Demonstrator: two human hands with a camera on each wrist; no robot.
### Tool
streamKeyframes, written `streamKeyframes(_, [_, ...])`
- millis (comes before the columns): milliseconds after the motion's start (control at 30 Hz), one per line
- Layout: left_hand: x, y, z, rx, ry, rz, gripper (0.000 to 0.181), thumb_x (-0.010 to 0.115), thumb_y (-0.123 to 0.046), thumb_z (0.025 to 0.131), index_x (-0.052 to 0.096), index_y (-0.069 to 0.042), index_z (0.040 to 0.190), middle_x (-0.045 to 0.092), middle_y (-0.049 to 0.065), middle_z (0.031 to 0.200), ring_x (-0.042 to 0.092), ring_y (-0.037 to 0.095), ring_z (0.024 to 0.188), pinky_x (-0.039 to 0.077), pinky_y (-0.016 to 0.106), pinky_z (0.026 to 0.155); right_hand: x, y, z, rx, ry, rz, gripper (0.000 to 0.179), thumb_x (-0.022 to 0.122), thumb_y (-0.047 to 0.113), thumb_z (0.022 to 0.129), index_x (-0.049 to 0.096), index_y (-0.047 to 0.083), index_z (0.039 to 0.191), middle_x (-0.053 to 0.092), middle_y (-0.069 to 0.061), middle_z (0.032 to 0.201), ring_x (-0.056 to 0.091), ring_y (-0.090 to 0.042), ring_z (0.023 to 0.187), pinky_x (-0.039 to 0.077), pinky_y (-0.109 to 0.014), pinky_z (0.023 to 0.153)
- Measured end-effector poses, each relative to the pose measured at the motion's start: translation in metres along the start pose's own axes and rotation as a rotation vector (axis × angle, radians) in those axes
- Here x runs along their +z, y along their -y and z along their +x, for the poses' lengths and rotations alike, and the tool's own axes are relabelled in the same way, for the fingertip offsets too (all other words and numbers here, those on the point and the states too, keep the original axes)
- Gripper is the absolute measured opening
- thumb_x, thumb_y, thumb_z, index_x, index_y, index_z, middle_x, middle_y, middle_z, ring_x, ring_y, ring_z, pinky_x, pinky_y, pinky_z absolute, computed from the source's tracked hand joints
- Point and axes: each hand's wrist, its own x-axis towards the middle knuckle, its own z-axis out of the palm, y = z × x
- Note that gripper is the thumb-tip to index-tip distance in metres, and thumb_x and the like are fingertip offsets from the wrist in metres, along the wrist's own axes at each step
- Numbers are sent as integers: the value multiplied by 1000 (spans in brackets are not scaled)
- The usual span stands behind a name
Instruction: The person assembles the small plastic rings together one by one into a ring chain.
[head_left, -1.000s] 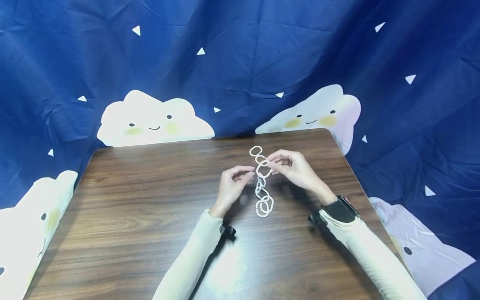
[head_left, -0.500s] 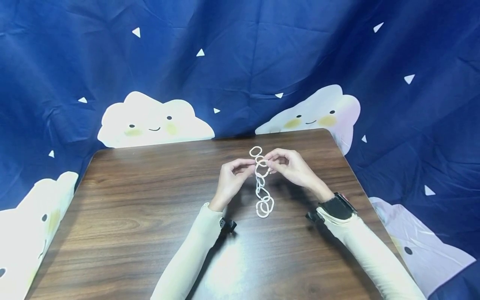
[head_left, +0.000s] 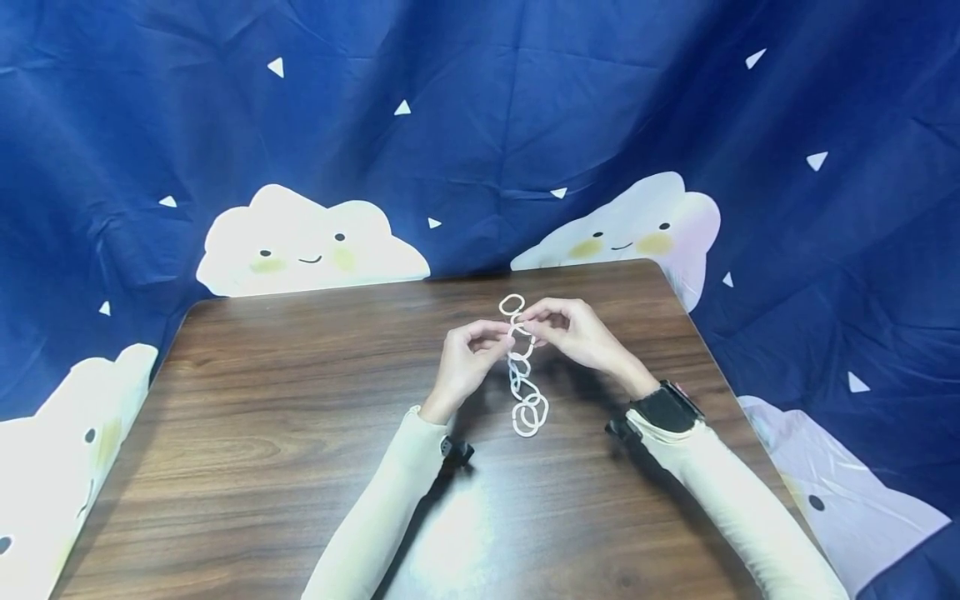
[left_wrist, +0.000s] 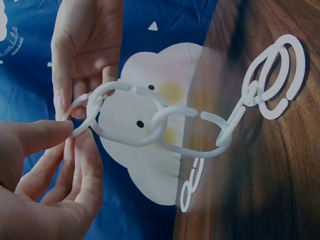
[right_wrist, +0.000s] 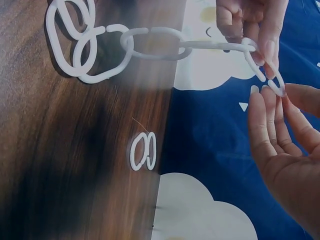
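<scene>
A chain of white plastic C-shaped links (head_left: 527, 388) runs up from the brown table to my two hands. My left hand (head_left: 467, 362) pinches the raised end link (left_wrist: 80, 131) between thumb and fingers. On the other side, my right hand (head_left: 576, 335) pinches what looks like the same end link (right_wrist: 278, 90), whose gap shows in the right wrist view. Fingertips of both hands are close together and partly hide that link. The lower links (left_wrist: 274, 75) lie overlapping on the table. Two further white links (right_wrist: 143, 151) rest on the table beyond my hands, apart from the chain.
The wooden table (head_left: 300, 433) has its back edge just past the two separate links. Behind it hangs a blue curtain (head_left: 465, 108) with clouds and white triangles. A black wrist device (head_left: 667, 408) sits on my right wrist.
My left hand has moved up and right to the raised end link. My right hand has shifted slightly left, so the fingertips of both hands are nearer together. The chain's lower end has stayed put.
</scene>
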Motion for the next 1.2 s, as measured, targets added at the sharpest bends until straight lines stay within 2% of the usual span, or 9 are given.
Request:
streamKeyframes(167, [0, 2, -2, -5, -11, -6, 21, 79, -4, 90, 78, -1, 111, 77, 22, 105, 76, 20, 87, 61, 15, 77, -2, -3, 6, 2, -5, 6, 20, 66, 10, 102, 71, -2, 117, 73, -29, 109, 76, -19, 85, 68, -39, 81])
streamKeyframes(300, [0, 4, -3, -7, -21, -6, 21, 79, -4, 90, 77, 1, 111, 78, 21, 102, 72, 6, 82, 61, 16, 76, -6, -6, 13, 24, -22, -2, 23, 66, 11, 102, 69, -5, 119, 74, -24, 107, 76, -24, 88, 66, -51, 85])
streamKeyframes(400, [-1, 5, -3, -12, -22, -8, 23, 79, -5, 90, 76, 2, 111, 77, 21, 102, 71, 4, 81, 62, 16, 75, -9, -13, 20, 45, -44, -38, 24, 67, 12, 102, 70, -4, 119, 74, -21, 103, 77, -25, 86, 68, -46, 82])
streamKeyframes(533, [-1, 6, -4, -23, -23, -21, 22, 79, -4, 90, 75, 2, 111, 77, 22, 101, 72, 4, 80, 64, 19, 73, -15, -27, 31, 54, -56, -86, 22, 67, 11, 102, 70, -3, 118, 74, -24, 102, 75, -11, 78, 69, -37, 77])
streamKeyframes(667, [-1, 8, -5, -30, -21, -37, 21, 78, -3, 90, 75, 2, 111, 77, 22, 101, 72, 5, 79, 64, 20, 73, -20, -41, 41, 78, -48, -80, 25, 68, 7, 100, 68, -8, 120, 71, -34, 110, 70, -2, 75, 68, -43, 79])
streamKeyframes(767, [-2, 9, -6, -38, -17, -42, 22, 78, -2, 90, 75, 3, 111, 77, 24, 102, 71, 5, 78, 63, 18, 73, -22, -51, 48, 132, -44, -78, 28, 70, 6, 98, 67, -8, 122, 70, -33, 112, 72, -9, 78, 67, -50, 82])
streamKeyframes(967, [-3, 10, -6, -43, -31, -49, 22, 78, -1, 90, 74, 5, 111, 76, 26, 102, 74, 17, 81, 61, 15, 72, -19, -63, 57, 204, -48, -131, 32, 74, 10, 96, 68, -5, 124, 74, -24, 112, 73, -39, 95, 66, -55, 85])
streamKeyframes(1100, [-3, 11, -5, -30, -36, -47, 22, 79, -2, 90, 75, 3, 110, 76, 26, 103, 75, 24, 85, 61, 15, 73, -14, -71, 61, 223, -65, -193, 35, 76, 11, 94, 67, -4, 125, 74, -23, 115, 73, -39, 97, 66, -51, 85])
streamKeyframes(1200, [-3, 11, -5, -37, -36, -39, 21, 79, -2, 89, 75, 2, 110, 77, 25, 102, 74, 18, 83, 60, 15, 74, -9, -79, 64, 215, -74, -297, 38, 79, 11, 91, 67, -4, 124, 74, -24, 115, 72, -37, 101, 63, -45, 90])
